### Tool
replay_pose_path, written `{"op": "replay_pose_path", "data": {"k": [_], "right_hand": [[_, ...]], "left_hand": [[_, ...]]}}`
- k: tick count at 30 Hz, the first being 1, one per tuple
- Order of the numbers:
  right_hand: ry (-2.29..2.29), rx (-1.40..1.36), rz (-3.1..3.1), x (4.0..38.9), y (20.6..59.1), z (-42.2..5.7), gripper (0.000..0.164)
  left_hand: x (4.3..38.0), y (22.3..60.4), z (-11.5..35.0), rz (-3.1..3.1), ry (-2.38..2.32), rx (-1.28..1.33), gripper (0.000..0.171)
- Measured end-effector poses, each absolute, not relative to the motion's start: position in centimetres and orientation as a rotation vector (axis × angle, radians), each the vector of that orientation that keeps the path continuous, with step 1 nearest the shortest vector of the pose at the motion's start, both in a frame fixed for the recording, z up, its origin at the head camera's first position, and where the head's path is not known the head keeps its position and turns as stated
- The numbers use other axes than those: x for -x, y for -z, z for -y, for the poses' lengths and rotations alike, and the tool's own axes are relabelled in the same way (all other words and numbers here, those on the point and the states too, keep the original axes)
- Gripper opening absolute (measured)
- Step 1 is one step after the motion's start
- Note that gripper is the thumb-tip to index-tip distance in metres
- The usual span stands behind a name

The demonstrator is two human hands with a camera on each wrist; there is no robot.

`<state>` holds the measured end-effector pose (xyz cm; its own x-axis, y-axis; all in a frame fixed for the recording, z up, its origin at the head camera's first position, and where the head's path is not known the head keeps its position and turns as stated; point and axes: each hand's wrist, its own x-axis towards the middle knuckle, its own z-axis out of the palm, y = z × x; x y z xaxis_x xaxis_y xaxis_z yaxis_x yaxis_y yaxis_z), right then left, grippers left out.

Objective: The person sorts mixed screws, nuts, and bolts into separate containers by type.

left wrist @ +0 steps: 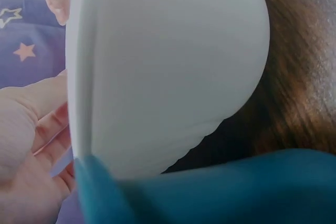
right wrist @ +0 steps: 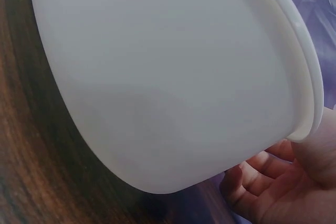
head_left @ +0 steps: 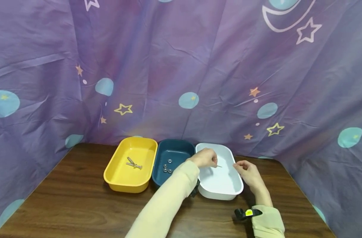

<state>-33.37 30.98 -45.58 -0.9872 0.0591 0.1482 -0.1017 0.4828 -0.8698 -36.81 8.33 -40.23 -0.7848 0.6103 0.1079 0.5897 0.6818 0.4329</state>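
Note:
Over the white tray (head_left: 219, 185), my left hand (head_left: 207, 158) reaches in across the left rim. Its fingers are curled and pinch a thin metal bolt (head_left: 219, 166), whose tip points right; the rest of it is hidden by the hand. In the left wrist view the tray wall hides the fingertips of the left hand (left wrist: 31, 145). At the tray's right rim, my right hand (head_left: 250, 173) holds the edge. In the right wrist view the thumb of the right hand (right wrist: 294, 182) goes behind the rim, while the other fingers curl outside the wall.
A dark blue tray (head_left: 176, 144) with several metal nuts (head_left: 165, 170) stands against the white one, partly covered by the left sleeve. Left of it is a yellow tray (head_left: 124, 185) holding several metal bolts (head_left: 134, 164). All stand on a wooden table (head_left: 79, 201) before a purple patterned cloth (head_left: 169, 66).

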Motion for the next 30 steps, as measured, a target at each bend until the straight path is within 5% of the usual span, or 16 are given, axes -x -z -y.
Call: {"op": "replay_pose_path", "data": {"k": [5,17,30], "right_hand": [[-1.535,-0.031,2.566,33.3,45.7,-30.9,0.029],[-1.509,-0.026,2.589,33.4,45.4,-31.1,0.031],[-1.512,-0.062,2.583,33.3,45.4,-31.0,0.031]], "left_hand": [[36.7,40.2,-8.3,-2.880,-0.655,-0.960,0.007],[35.8,38.5,-8.2,-2.767,-0.691,-1.051,0.033],[32.2,36.5,-5.5,-2.528,-0.810,-1.166,0.030]]}}
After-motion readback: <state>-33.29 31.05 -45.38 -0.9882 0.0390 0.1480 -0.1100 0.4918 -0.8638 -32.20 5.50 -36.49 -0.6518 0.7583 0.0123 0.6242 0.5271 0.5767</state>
